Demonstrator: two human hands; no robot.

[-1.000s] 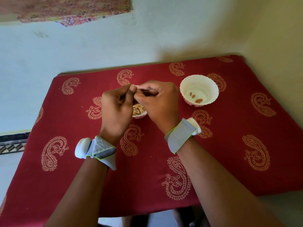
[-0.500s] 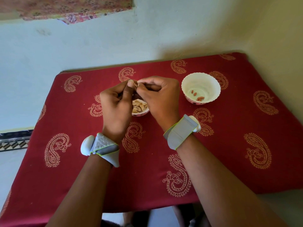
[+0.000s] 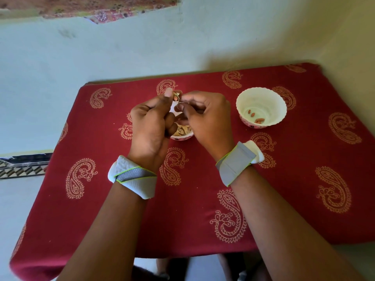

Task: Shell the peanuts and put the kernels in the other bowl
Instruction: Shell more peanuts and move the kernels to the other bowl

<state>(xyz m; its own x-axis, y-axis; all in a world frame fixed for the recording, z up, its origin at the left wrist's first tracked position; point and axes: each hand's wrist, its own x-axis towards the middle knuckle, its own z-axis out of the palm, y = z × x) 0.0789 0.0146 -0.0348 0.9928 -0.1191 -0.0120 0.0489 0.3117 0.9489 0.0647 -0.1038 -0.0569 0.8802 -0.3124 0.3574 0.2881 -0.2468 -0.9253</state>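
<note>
My left hand point(image 3: 151, 126) and my right hand point(image 3: 205, 118) meet above a small white bowl point(image 3: 181, 136) of pale peanut shells and pods, which they mostly cover. Between the thumbs and fingertips of both hands is a peanut point(image 3: 177, 96), its shell cracked apart with a kernel showing. A larger white scalloped bowl point(image 3: 261, 94) stands to the right of my right hand, with several reddish kernels point(image 3: 256, 117) on its bottom.
Both bowls stand on a table under a red cloth with paisley print point(image 3: 304, 179). Pale walls point(image 3: 121, 53) close in behind and on the right. Grey bands wrap both wrists. A patterned floor strip point(image 3: 20, 165) shows at the left.
The two hands have drawn slightly apart and the peanut's shell has split open between the fingertips. The bowls have not moved.
</note>
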